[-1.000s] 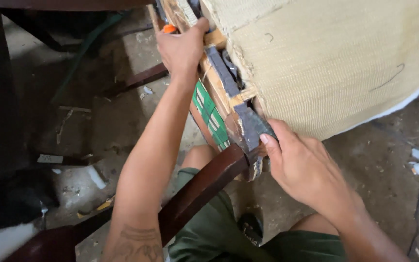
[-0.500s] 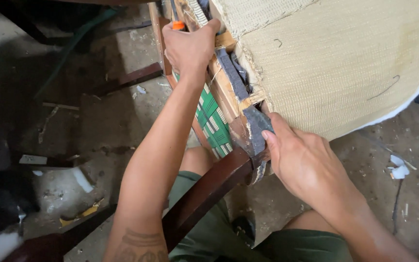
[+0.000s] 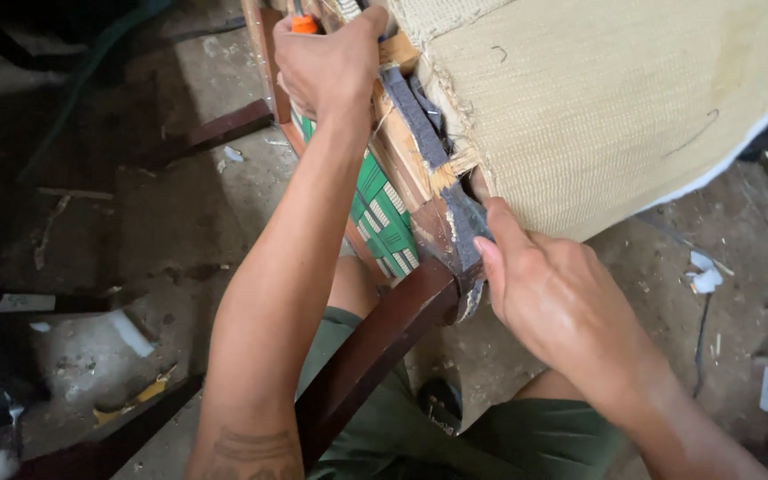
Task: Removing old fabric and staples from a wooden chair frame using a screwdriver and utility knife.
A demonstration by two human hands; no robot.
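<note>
An upturned chair lies across my lap, its seat covered in beige woven fabric. My left hand is closed around an orange-handled tool at the top edge of the wooden seat frame. My right hand pinches a grey fabric strip at the frame's corner, just under the beige cover. Green-and-white webbing shows on the seat's underside. A dark brown chair leg runs down toward my knees.
Another dark wooden rail crosses the dusty concrete floor at the upper left. White paper scraps and debris lie on the floor at the right and left. My green shorts fill the bottom.
The view has closed in on the chair corner. My left hand has stayed at the frame's top edge with the tool. My right hand has slid slightly up along the grey strip.
</note>
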